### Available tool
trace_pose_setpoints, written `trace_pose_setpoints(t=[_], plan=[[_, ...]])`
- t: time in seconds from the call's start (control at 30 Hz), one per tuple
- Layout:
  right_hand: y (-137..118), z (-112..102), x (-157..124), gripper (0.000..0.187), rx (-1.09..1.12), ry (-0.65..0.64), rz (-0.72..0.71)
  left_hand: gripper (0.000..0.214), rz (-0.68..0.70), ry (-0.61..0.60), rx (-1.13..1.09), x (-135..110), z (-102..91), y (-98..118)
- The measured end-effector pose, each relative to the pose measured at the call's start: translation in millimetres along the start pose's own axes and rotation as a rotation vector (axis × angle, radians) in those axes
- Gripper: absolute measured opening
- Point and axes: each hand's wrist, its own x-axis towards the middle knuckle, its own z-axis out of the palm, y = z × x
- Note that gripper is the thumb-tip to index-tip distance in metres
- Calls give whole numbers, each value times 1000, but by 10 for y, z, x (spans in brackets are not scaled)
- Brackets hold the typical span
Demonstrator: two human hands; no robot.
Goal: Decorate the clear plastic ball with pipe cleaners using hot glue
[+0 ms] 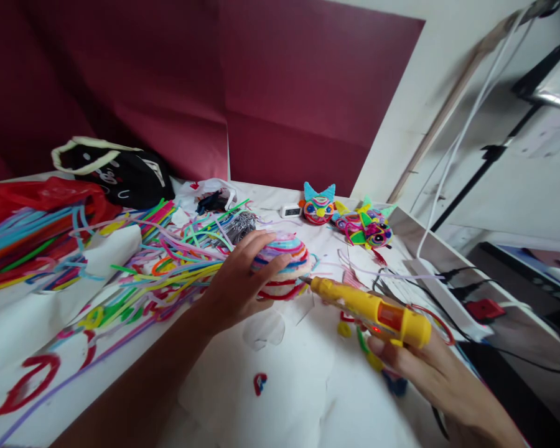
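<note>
My left hand [242,280] is curled over a round ball wrapped in coloured strips [285,260] that rests on the white table [284,379]. My right hand [429,367] grips a yellow glue gun [373,306]. The gun's tip points left and touches the ball's right side, near its red-and-white lower bands.
A heap of coloured strips [158,261] covers the left of the table, beside a red bag [32,196] and a black bag [121,171]. Two finished colourful figures [318,205] [368,227] and a small white clock [290,211] stand at the back. A power strip [441,292] with cables lies right.
</note>
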Motion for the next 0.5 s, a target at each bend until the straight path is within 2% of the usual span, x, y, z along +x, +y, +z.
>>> trace_pose_setpoints(t=[0.17,0.33,0.43,0.5], plan=[[93,31,-37,9,74,27,0,86,-49,30,-27,6,25,8],[135,36,-38,6,112,46,-16,84,-75,111,-74,-3,64,1],[78,21,8,13,102,20,-48,90,-110,116,-89,-19,73,0],[37,16,44,19,79,55,-64,91,-135,123,-88,-19,70,-1]])
